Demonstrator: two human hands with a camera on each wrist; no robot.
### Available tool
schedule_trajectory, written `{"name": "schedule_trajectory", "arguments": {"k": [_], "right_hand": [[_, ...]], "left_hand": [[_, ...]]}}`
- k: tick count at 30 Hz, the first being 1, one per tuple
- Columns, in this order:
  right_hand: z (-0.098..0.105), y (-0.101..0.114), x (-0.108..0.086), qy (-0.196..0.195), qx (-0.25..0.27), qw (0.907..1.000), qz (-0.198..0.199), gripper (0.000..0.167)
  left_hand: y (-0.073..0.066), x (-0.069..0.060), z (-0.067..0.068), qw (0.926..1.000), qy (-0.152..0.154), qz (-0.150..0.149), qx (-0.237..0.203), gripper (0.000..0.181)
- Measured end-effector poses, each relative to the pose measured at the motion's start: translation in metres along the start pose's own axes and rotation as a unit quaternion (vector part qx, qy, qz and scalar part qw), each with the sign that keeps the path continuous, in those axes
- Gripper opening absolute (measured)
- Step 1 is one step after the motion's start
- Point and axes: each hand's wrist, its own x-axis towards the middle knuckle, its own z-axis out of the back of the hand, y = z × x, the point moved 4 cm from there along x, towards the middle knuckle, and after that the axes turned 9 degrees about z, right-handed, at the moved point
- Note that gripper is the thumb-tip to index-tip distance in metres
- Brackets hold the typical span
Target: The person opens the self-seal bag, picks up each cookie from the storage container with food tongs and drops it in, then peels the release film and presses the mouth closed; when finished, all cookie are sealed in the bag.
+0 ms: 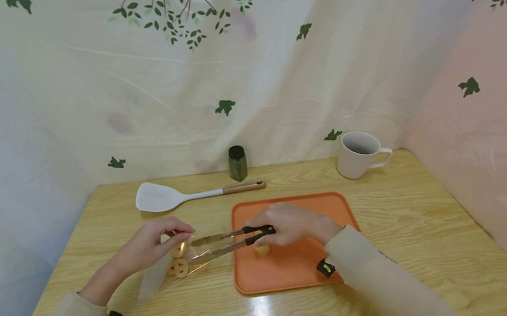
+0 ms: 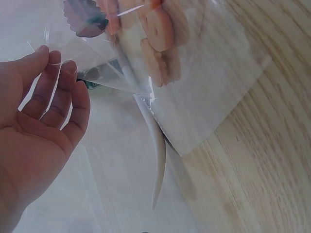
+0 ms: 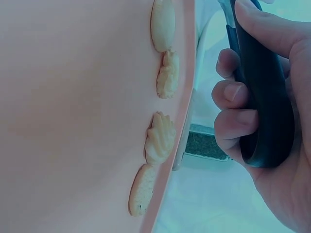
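Note:
My left hand [image 1: 157,244] pinches the upper edge of a clear plastic bag [image 1: 154,278] between thumb and fingertips. Round cookies [image 1: 180,268] lie inside the bag; the left wrist view shows some of them through the film. Metal tongs with black handles [image 1: 253,234] are gripped in my right hand [image 1: 289,221], arms spread apart and pointing left into the bag. A scalloped tong tip [image 2: 86,18] appears behind the film, with no cookie visibly between the tips. Below the right hand is an orange tray [image 1: 290,273] with several pale cookies [image 3: 160,138] along one edge.
A white spatula [image 1: 159,196] with a wooden handle lies behind the bag. A dark-lidded jar of green flakes [image 1: 237,165] stands near the back edge. To the right of it is a white mug [image 1: 357,155]. Printed cloth walls surround the wooden table [image 1: 413,244].

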Motion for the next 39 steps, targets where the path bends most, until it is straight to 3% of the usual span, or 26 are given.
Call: {"name": "schedule_trajectory", "arguments": {"k": [7,12,15,23,34,39], "right_hand": [[0.005,0.003,-0.008,0.006,-0.006,0.9999,-0.01,0.029],[0.009,0.005,-0.016,0.003,-0.02,0.9998,-0.007,0.01],[0.013,0.007,-0.024,0.001,-0.029,0.9995,-0.013,0.008],[0.022,0.009,-0.056,-0.007,-0.055,0.9974,-0.046,0.046],[0.025,0.0,-0.105,-0.027,-0.082,0.9939,-0.068,0.051],[0.019,-0.003,-0.12,-0.036,-0.086,0.9939,-0.06,0.049]], "left_hand": [[-0.001,0.0,-0.001,1.0,0.001,-0.004,-0.004,0.023],[-0.002,-0.001,-0.001,1.0,-0.001,0.001,-0.002,0.022],[-0.002,-0.001,0.0,1.0,0.0,0.003,-0.004,0.02],[0.0,0.0,0.0,1.0,0.004,0.005,-0.002,0.02],[0.0,-0.001,-0.002,0.9996,0.01,0.02,-0.018,0.018],[0.003,-0.002,-0.003,0.9997,0.003,0.009,-0.021,0.021]]}}
